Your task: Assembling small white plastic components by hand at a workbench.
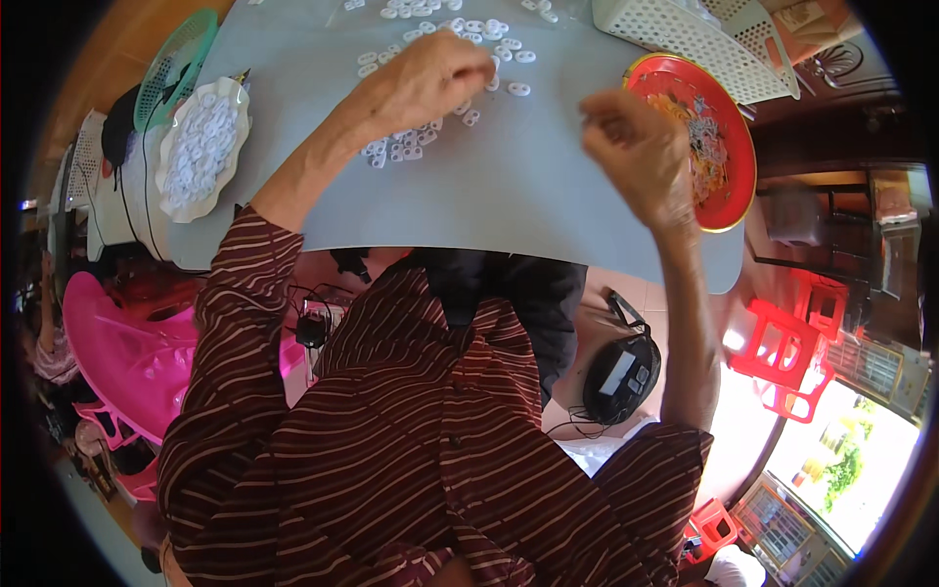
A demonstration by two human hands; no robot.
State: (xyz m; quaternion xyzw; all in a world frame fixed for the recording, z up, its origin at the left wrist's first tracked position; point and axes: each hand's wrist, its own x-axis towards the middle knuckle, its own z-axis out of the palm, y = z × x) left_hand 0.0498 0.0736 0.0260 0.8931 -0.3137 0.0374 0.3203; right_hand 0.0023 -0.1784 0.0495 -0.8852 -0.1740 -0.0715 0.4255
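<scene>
Over the grey table, my left hand (pixel 435 78) is closed, its fingers pressed together among small white oval pieces with two holes (pixel 519 89). What it pinches, if anything, is hidden behind the fingers. My right hand (pixel 641 147) is raised to the right, fingers curled in and a little blurred; I cannot make out what is in them. It partly covers a red round tray (pixel 740 166) with a gold rim. Small clear and orange bits (pixel 706 137) lie in that tray. More white pieces (pixel 406 147) are grouped under my left wrist.
At the left, a scalloped white dish (pixel 203 147) is heaped with white pieces, beside a green basket (pixel 161 73). A white perforated basket (pixel 685 44) stands at the back right. Below the table are a pink table (pixel 127 352), red stools (pixel 782 342) and a black bag (pixel 624 377).
</scene>
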